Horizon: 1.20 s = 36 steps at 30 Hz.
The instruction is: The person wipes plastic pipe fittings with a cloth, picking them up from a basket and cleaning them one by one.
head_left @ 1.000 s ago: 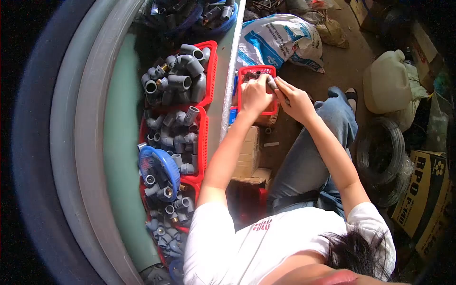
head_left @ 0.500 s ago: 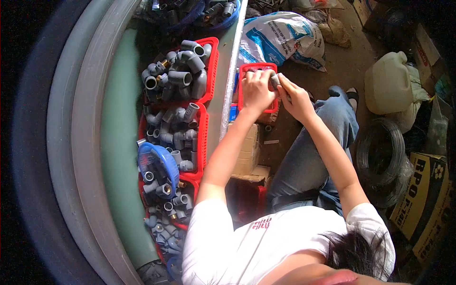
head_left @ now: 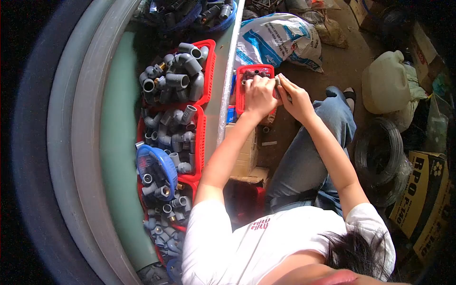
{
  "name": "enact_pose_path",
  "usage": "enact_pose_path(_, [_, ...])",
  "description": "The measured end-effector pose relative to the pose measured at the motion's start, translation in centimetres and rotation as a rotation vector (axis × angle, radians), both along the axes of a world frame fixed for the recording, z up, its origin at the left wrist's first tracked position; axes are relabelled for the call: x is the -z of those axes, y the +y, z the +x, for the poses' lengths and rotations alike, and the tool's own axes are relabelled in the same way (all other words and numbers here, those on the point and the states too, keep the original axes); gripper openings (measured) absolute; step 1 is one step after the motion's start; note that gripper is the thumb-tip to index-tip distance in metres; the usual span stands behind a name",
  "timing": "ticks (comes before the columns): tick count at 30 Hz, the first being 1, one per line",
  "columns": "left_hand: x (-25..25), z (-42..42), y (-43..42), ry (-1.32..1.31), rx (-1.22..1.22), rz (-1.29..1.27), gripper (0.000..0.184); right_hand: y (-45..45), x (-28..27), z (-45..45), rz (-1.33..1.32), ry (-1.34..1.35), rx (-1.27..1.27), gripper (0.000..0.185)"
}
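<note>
Close together in front of me, my left hand [head_left: 260, 96] and my right hand [head_left: 295, 99] are both closed around a small grey pipe fitting [head_left: 277, 82]. Fingers cover most of it, so its exact shape cannot be made out. The hands are over the right side of a small red basket [head_left: 240, 93]. Dark small fittings [head_left: 256, 74] show inside it, just beyond my left knuckles.
To the left, red baskets [head_left: 206, 88] of grey pipe elbows and a blue basket [head_left: 174, 166] stand in a row. A cardboard box [head_left: 244, 152] lies below my left forearm. A white-blue sack [head_left: 280, 40], plastic jug [head_left: 387, 83] and wire coil [head_left: 378, 152] surround my leg.
My left hand has shifted slightly down, uncovering the dark fittings in the small red basket. The grey fitting has turned between my hands and shows less. The whole view has moved a little.
</note>
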State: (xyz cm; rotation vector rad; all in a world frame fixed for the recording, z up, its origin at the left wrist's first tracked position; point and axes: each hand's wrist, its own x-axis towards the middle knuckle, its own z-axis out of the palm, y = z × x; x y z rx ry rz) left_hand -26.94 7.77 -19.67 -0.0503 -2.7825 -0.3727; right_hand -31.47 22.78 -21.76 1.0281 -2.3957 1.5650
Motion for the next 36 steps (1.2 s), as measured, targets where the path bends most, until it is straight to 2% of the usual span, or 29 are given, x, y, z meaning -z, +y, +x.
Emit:
enact_pose_path(2, [0.3, -0.3, -1.2, 0.068, -0.063, 0.020, 0.038, 0.0, -0.4, 0.3, -0.002, 0.038, -0.041, 0.036])
enact_pose_path(3, [-0.6, -0.3, -1.5, 0.004, -0.127, 0.051, 0.037, -0.2, -0.4, 0.5, 0.005, 0.029, -0.053, 0.036])
enact_pose_path(6, [-0.4, -0.1, -1.9, 0.056, -0.126, 0.011, 0.040, -0.8, 0.2, 0.6, -0.049, 0.048, -0.055, 0.040])
enact_pose_path(9, [0.1, -0.2, -0.7, 0.116, 0.010, -0.057, 0.048, -0.2, 1.2, -0.1, 0.004, -0.242, -0.008, 0.047])
enact_pose_path(10, [0.3, -0.2, -0.5, 0.093, 0.023, -0.043, 0.050, -0.3, 1.6, -0.4, -0.025, -0.212, 0.032, 0.054])
enact_pose_path(13, [0.0, -0.1, -0.3, 0.070, 0.066, 0.048, 0.055, 0.2, 1.1, -0.9, -0.029, -0.484, -0.026, 0.055])
enact_pose_path(17, [-1.0, -0.4, -1.0, 0.055, 0.114, 0.285, 0.058, 0.0, 0.5, -1.1, -0.462, -0.989, -0.145, 0.045])
enact_pose_path(21, [-1.2, -0.6, -1.1, 0.076, 0.182, 0.416, 0.062, 0.6, 0.6, -1.9, -0.599, -1.225, -0.276, 0.046])
enact_pose_path(24, [-1.4, -0.4, -1.3, -0.009, 0.150, 0.422, 0.059, 0.7, 1.1, -2.0, -0.602, -1.222, -0.267, 0.044])
enact_pose_path(27, [-0.6, 0.0, -1.1, -0.030, 0.078, 0.135, 0.060, -0.7, 2.5, -1.5, -0.327, -0.765, -0.142, 0.040])
enact_pose_path(28, [-0.5, 0.1, -0.9, -0.072, 0.037, 0.104, 0.059, -0.8, 2.0, -1.2, -0.139, -0.504, -0.088, 0.041])
enact_pose_path(29, [-0.3, 0.1, -1.0, -0.080, 0.007, 0.104, 0.058, -0.5, 1.5, -0.7, -0.003, -0.473, -0.067, 0.042])
enact_pose_path(32, [0.2, -0.1, -1.8, -0.058, -0.077, 0.123, 0.051, -0.7, 2.6, -0.4, -0.099, -0.241, -0.152, 0.044])
enact_pose_path(35, [0.8, -0.4, -1.7, -0.017, -0.094, 0.139, 0.052, -0.9, 2.9, -0.3, -0.115, -0.210, -0.152, 0.046])
enact_pose_path(36, [1.0, -0.4, -1.7, 0.021, -0.017, 0.125, 0.052, -0.9, 2.7, -0.3, -0.091, -0.242, -0.124, 0.047])
